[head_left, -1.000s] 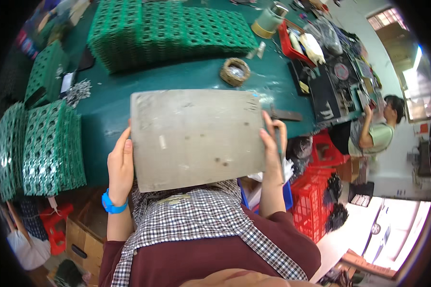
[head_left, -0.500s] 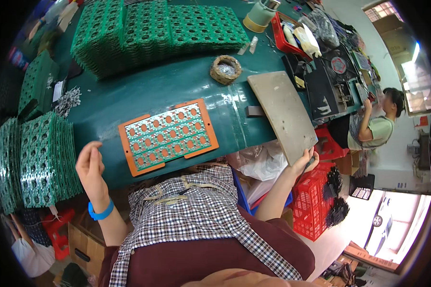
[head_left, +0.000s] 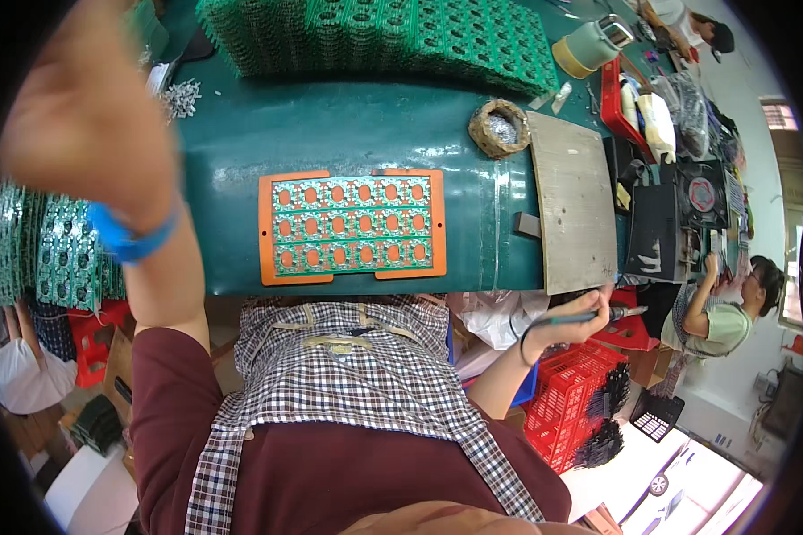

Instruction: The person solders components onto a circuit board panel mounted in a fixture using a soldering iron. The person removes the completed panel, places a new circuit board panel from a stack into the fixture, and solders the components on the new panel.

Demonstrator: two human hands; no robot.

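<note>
My left hand [head_left: 85,116], smeared by motion, is raised at the upper left above the stacked boards; its fingers cannot be made out. A blue band [head_left: 134,234] circles that wrist. At the table's front edge on the right, my right hand [head_left: 589,330] grips a soldering iron [head_left: 569,317] with a green and black handle, its metal tip pointing right. In front of me a green circuit board panel [head_left: 352,226] with rows of round holes lies in an orange fixture [head_left: 438,223]. A flat grey-brown board [head_left: 575,205] lies near the right hand.
Tall stacks of green circuit boards [head_left: 401,40] stand at the back and left [head_left: 67,259]. A brown ring with silvery filling [head_left: 500,129], a pale green container [head_left: 589,49] and a red tray [head_left: 612,102] sit right. Red crates [head_left: 567,401] stand below; a co-worker [head_left: 732,312] is at right.
My left hand has swung up and left from beside the fixture. My right hand has come away from the grey board's corner, and the soldering iron now shows. The view has shifted.
</note>
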